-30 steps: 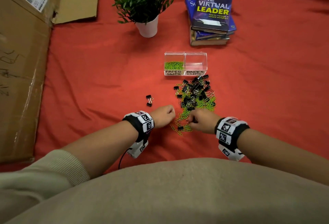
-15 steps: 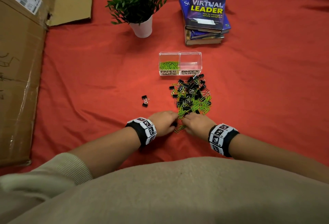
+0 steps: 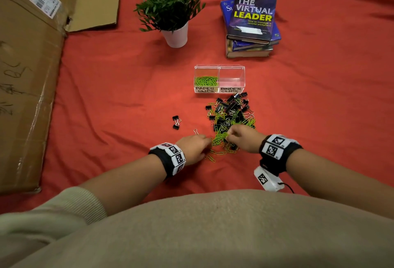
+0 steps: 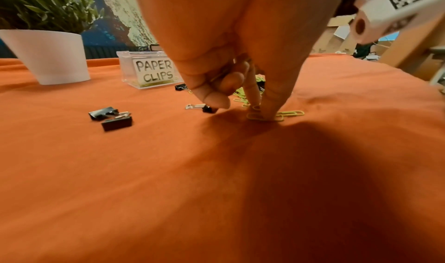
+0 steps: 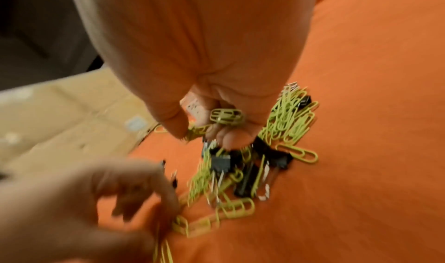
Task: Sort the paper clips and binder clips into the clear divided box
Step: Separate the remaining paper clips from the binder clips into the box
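Head view: compared with half a second ago, the left hand (image 3: 193, 147) sits a little further left of the pile of clips (image 3: 231, 118), and the right hand (image 3: 243, 137) has come up over the pile's near edge with green paper clips (image 3: 220, 137) pinched in its curled fingers. The clear divided box (image 3: 219, 67) stays just beyond the pile, green clips in its left compartment marked PAPER CLIPS, the BINDER CLIPS side bare. Two black binder clips (image 3: 176, 122) lie apart, left of the pile, as before. Further back stand a cardboard sheet (image 3: 27, 76), a potted plant (image 3: 170, 7) and a stack of books (image 3: 251, 24) on the red cloth (image 3: 117, 97).

The left wrist view adds what the head view hides: the left hand's thumb and fingertip press down onto a green paper clip (image 4: 265, 117) lying flat on the cloth, the other fingers curled; whether it is lifted yet I cannot tell.

The right wrist view, blurred, shows a bundle of green clips (image 5: 226, 116) tucked inside the right hand's curled fingers, above the tangled pile.
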The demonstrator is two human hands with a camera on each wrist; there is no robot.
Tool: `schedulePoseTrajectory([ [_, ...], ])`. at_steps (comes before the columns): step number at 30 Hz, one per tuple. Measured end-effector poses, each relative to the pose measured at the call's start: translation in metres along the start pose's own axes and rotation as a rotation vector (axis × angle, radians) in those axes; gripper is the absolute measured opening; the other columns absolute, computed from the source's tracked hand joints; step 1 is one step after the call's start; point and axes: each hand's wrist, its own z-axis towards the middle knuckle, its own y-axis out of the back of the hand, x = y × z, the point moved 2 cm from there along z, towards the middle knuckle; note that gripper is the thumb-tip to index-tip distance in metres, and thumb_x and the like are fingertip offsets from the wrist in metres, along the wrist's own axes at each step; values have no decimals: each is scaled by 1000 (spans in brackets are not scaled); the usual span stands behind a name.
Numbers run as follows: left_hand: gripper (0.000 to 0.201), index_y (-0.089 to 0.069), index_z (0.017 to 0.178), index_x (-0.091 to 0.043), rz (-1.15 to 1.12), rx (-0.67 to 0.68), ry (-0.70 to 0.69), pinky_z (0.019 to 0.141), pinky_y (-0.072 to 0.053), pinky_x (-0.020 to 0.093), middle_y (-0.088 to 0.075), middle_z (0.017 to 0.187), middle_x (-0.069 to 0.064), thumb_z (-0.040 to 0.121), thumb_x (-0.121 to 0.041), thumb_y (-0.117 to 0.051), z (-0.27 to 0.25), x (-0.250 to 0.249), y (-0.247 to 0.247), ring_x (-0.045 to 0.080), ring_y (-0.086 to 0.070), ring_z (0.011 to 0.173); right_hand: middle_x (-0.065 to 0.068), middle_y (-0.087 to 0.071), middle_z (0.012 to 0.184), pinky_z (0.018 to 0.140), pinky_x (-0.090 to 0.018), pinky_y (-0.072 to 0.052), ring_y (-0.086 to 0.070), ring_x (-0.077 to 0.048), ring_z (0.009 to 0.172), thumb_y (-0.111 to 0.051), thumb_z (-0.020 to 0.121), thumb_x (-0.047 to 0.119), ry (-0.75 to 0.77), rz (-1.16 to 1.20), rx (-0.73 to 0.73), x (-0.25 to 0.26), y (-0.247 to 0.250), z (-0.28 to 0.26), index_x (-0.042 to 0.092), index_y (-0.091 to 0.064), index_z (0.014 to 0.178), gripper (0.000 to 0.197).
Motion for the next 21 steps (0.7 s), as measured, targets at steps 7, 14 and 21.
schedulePoseTrajectory([
  [7, 23, -51, 115, -12, 165, 23, -53, 80, -47, 42, -54, 116, 9, 94, -22, -46, 0, -5, -3, 31, -55, 109, -14, -65, 76, 57, -25, -52, -62, -17, 58, -52, 90, -3, -78, 693, 80, -4, 21, 7, 7, -55, 77, 16],
  [14, 26, -47, 119, -5, 201, 46, -20, 87, -46, 44, -52, 121, 14, 98, -18, -38, 5, -9, -8, 33, -55, 110, -14, -64, 82, 59, -20, -54, -64, -18, 65, -50, 86, -14, -87, 923, 154, -4, 21, 10, 2, -58, 113, 33],
  [21, 16, -50, 100, -2, -250, -75, 111, 80, -42, 37, -55, 104, 18, 90, -14, -49, 7, 9, 6, 33, -56, 94, -11, -56, 70, 53, -25, -45, -53, -19, 58, -52, 88, 0, -130, 826, 112, 5, 15, 16, 6, -58, 76, 15],
])
